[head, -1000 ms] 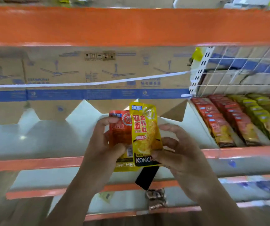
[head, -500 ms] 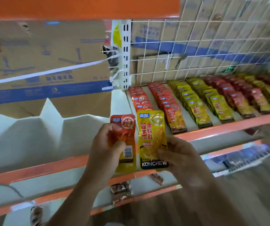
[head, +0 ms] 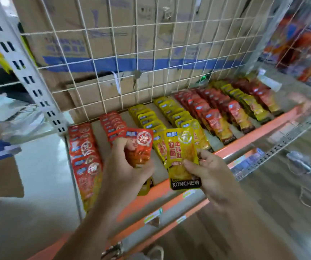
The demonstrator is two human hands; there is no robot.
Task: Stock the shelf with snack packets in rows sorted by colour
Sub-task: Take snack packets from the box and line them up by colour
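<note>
On my feed the red packet (head: 143, 145) is gripped in the left hand (head: 124, 171). The thumb lies across its front face and the other fingers curl round its lower half from behind, so only the top with the round emblem stands clear. It hangs above the shelf (head: 254, 135) near the front edge, over the near end of the second red row (head: 113, 124) from the left corner.

Just beside it, apart by a narrow gap, is the yellow packet (head: 181, 152), upright with "KONCHEW" printed along its dark bottom. The right hand (head: 210, 172) pinches it. I see the thumb pressed on the front low down, and the fingertips (head: 204, 154) show past its right edge from behind. It hangs over the shelf's front edge, in front of the yellow rows (head: 148, 119).

More red rows (head: 213, 117) and yellow ones alternate toward the right corner, and one red row (head: 85, 156) runs along the left edge. A wire grid (head: 151, 62) closes the back, with cardboard boxes (head: 94, 44) behind it.
</note>
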